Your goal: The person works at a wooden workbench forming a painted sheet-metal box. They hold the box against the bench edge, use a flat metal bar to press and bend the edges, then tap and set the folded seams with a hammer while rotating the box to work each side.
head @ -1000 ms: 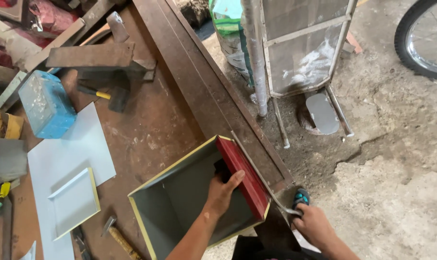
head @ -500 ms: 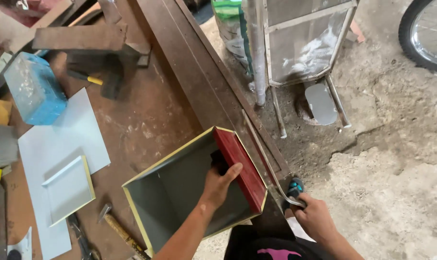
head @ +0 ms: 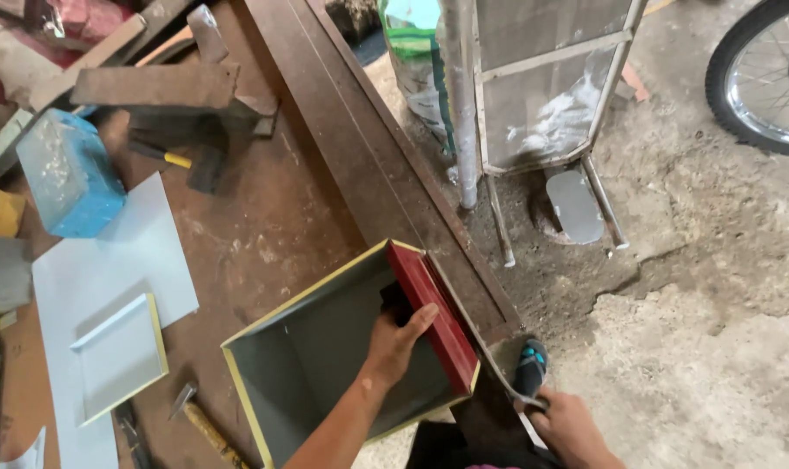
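A left hand reaches into one open sheet-metal box at the tabletop edge, fingers wrapped over its red-trimmed wall; at four o'clock, the right hand is closed on one thin strip. Bracing that wall steadies the box best. One hammer lies at eight o'clock.

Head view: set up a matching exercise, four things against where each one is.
Things:
1. Blue block
2. Metal box
3. Wheel
4. Hammer

Places:
A. top right, on the ground
B. held by the left hand
C. bench's left side, beside a white sheet
D. bench's near edge, left of the box

Pairs: 1-C, 2-B, 3-A, 4-D
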